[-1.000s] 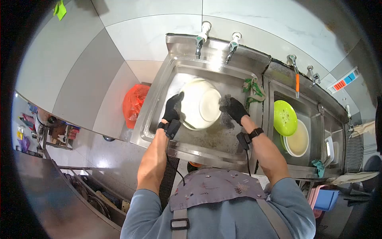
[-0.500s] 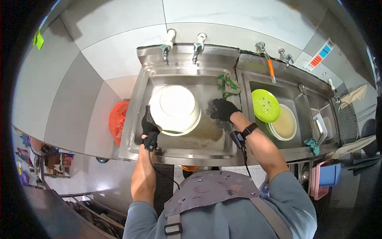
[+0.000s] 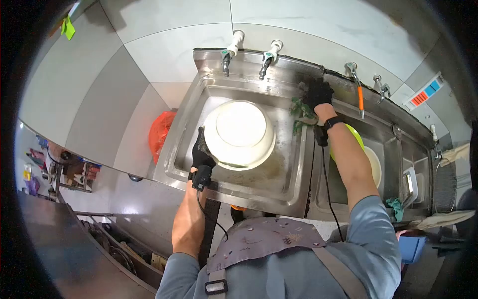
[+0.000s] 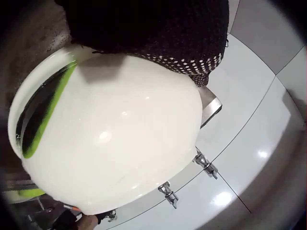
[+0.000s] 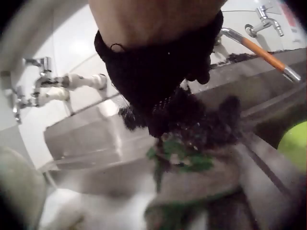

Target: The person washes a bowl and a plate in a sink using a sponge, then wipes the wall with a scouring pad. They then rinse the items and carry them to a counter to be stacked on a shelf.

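Observation:
A large cream-white basin (image 3: 240, 132) is bottom up in the left-hand sink, a green mark near its rim. My black-gloved left hand (image 3: 202, 151) grips its left side, with the thumb along the outer wall; the other fingers are mostly hidden. In the left wrist view the basin (image 4: 120, 120) fills the middle below the glove. My gloved right hand (image 3: 318, 93) is at the sink's back right corner, holding a dark steel wool scrubber (image 5: 211, 124). Right beneath the scrubber lies a green-and-pale cloth (image 5: 187, 160), bunched over the sink's edge.
Two taps (image 3: 226, 60) stand behind the sink. To the right, a second sink holds a lime-green dish (image 3: 354, 133) and a white bowl (image 3: 373, 167), partly hidden by my right forearm. A tap with an orange hose (image 3: 360, 97) hangs above it. A red bag (image 3: 162, 132) sits left.
My right hand has gone from beside the basin to the back right corner with the scrubber. My left hand stays on the basin, which has tipped to show its base more upward. The head view has shifted.

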Motion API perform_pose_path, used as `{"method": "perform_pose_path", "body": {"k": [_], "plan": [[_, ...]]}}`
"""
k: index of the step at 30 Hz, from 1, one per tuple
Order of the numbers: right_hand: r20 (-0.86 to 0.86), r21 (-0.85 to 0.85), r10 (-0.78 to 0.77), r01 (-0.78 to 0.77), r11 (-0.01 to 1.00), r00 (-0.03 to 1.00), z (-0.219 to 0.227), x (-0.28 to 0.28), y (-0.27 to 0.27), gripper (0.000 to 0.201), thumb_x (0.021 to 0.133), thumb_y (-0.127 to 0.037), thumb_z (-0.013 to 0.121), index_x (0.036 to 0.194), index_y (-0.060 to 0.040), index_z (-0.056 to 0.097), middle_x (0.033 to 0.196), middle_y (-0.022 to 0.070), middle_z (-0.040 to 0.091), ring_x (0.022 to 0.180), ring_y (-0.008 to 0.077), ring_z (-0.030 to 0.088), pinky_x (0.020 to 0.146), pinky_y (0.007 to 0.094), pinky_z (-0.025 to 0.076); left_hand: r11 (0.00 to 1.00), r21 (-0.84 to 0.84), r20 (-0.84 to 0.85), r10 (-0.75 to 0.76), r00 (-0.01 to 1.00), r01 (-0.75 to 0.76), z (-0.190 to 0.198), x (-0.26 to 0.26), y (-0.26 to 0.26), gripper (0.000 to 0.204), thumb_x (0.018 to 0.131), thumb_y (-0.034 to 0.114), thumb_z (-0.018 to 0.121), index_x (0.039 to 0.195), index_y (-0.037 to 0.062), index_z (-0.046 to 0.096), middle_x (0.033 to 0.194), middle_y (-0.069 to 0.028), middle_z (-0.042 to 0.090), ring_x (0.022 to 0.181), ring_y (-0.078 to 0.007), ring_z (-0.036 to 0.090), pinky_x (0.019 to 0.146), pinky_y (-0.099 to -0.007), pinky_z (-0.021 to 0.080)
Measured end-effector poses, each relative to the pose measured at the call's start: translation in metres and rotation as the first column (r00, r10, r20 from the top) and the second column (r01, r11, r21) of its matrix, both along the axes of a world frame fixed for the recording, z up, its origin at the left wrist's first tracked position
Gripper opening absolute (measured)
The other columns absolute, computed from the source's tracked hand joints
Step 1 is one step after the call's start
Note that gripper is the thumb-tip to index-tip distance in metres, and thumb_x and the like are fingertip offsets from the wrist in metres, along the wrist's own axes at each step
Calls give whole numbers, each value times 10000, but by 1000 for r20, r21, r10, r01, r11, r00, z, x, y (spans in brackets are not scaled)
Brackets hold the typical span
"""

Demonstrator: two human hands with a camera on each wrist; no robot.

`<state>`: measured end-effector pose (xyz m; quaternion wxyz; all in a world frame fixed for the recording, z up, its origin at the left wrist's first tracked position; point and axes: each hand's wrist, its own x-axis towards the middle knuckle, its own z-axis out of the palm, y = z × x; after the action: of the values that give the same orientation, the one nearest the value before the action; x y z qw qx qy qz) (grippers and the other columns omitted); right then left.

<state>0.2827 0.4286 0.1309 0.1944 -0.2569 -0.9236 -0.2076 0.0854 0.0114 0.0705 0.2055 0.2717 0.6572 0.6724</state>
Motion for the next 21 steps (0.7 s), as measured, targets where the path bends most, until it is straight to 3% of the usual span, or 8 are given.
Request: {"method": "perform_pose_path", "body": {"k": [1, 2, 5, 7, 11, 15, 17, 21], "plan": [[-45, 274, 114, -97, 957, 992, -38, 7, 28, 590, 839, -362, 636, 1336, -69, 507, 1252, 236, 556, 1135, 390, 580, 944, 487, 481, 1000, -3, -71, 3, 997, -4, -1, 4, 3, 390, 1006, 155, 490, 1359, -10, 463, 1286, -177, 593, 1166, -282, 568, 1039, -336, 427], [8, -111, -88, 88, 990, 996, -41, 2, 36, 588, 852, -382, 626, 1336, -72, 506, 1264, 238, 550, 1120, 399, 589, 922, 495, 491, 999, 36, -31, -6, 1000, 7, -1, 9, 5, 383, 1013, 170, 479, 1354, -4, 470, 1282, -174, 596, 1174, -277, 561, 1046, -335, 419], [32, -503, -332, 302, 810, 943, -67, -13, 61, 594, 869, -441, 610, 1316, -59, 526, 1326, 235, 532, 1134, 424, 576, 921, 499, 493, 989, 103, -180, 121, 976, -104, -8, 22, 15, 499, 1025, 432, 457, 1285, 19, 564, 1164, -84, 673, 1014, -196, 641, 883, -324, 525], [-77, -660, -252, 140, 738, 965, -46, -14, 54, 584, 877, -455, 600, 1286, -41, 554, 1315, 220, 562, 1157, 428, 561, 946, 487, 485, 922, 355, 676, -141, 724, -152, -11, 23, 18, 493, 1030, 426, 442, 1294, 26, 557, 1196, -87, 662, 1052, -212, 630, 912, -340, 515], [-9, -689, 42, -37, 724, 999, -10, 18, 41, 490, 956, -390, 507, 1340, -92, 565, 1392, 182, 524, 1265, 339, 513, 1050, 414, 425, 944, 326, 617, -181, 766, -40, -15, 36, 28, 543, 1046, 456, 337, 1349, 39, 508, 1301, -113, 607, 1149, -263, 586, 1008, -383, 462], [-200, -828, 363, -355, 434, 910, 16, 29, 19, 349, 933, -278, 533, 1246, -188, 657, 1279, 81, 632, 1177, 266, 590, 1025, 382, 455, 946, 299, 732, -140, 667, -129, -5, 49, 40, 568, 1047, 462, 306, 1366, 28, 488, 1336, -117, 582, 1166, -279, 575, 1019, -397, 453], [-8, -520, 432, -373, 769, 902, 1, 35, 22, 362, 936, -292, 530, 1228, -121, 657, 1246, 133, 638, 1146, 285, 606, 1009, 377, 464, 931, 353, 710, -207, 674, -87, -26, 42, 44, 544, 1050, 438, 327, 1358, 22, 495, 1329, -122, 584, 1149, -280, 587, 1001, -400, 472], [-290, -152, 201, -252, 956, 936, -139, 35, 101, 379, 926, -295, 544, 1213, -71, 649, 1218, 174, 638, 1126, 314, 609, 997, 382, 468, 964, 265, 341, -87, 936, -7, -39, 52, 48, 517, 1043, 420, 380, 1344, 19, 507, 1303, -135, 596, 1122, -290, 601, 969, -406, 503]]}}
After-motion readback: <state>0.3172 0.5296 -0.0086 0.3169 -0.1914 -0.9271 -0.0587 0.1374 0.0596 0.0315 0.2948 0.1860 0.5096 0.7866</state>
